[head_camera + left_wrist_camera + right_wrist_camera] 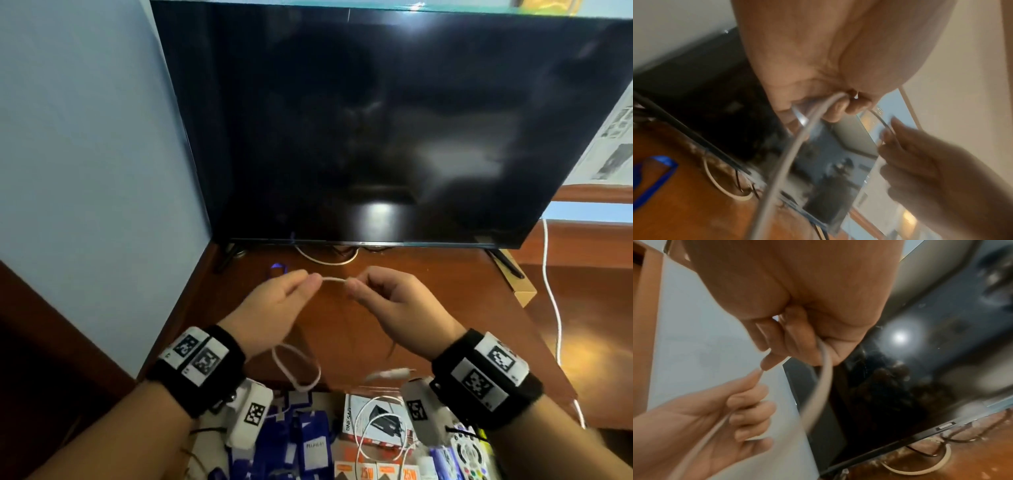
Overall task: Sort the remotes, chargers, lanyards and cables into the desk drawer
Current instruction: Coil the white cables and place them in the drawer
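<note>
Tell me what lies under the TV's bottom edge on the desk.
Under the TV, a white cable loops on the wooden desk beside thin dark wires. Where they run behind the screen is hidden.

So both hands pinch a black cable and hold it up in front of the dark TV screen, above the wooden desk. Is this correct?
Not quite: the cable is white, not black, as the head view shows. The rest holds: the left hand and the right hand pinch it in front of the dark TV screen, above the wooden desk.
</note>
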The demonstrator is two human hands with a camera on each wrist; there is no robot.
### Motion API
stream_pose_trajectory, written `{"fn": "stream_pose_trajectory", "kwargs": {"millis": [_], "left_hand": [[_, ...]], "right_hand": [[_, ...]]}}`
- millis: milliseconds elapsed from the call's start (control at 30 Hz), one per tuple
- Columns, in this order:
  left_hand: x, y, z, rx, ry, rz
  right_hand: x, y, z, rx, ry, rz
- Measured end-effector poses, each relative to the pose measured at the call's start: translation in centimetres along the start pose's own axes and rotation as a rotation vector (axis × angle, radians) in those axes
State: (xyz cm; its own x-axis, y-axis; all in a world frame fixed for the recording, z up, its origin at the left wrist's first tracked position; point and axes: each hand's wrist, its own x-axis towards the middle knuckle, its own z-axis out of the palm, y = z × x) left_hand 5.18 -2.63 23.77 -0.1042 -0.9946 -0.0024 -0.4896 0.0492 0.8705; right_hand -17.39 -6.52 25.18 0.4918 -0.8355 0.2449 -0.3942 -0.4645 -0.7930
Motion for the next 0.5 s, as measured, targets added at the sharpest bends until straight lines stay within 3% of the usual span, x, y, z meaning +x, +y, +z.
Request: {"fn": "stream_pose_trajectory", "kwargs": {"millis": [67,133,200,367,433,500], "left_hand": [[0.5,-1.5,-3.1,0.023,0.179,-0.055],[0.9,-2.3,-6.2,0.083,0.328,0.007],[1.1,-2.4,-8.2,0.208,0.382,0.025],[2.4,-2.9,-8.3,0.631,0.357,-0.065],[2.1,-2.3,-5.7,0.512,0.324,0.084],[0.7,-0.4,-2.4,0.247,0.160,0.189]], "right_hand": [[-0.9,1.1,-1.0,-0.026,-0.035,0.040],[-2.0,2.2,-1.5,-0.056,-0.054,0.093],[-2.7,2.6,-1.4,-0.022,-0.072,0.147],[-2.3,0.6,1.1,0.115,-0.040,0.086],[-1.6,-0.5,2.1,0.160,-0.029,0.076],[-0.9,-1.5,2.6,0.227,-0.023,0.086]]}}
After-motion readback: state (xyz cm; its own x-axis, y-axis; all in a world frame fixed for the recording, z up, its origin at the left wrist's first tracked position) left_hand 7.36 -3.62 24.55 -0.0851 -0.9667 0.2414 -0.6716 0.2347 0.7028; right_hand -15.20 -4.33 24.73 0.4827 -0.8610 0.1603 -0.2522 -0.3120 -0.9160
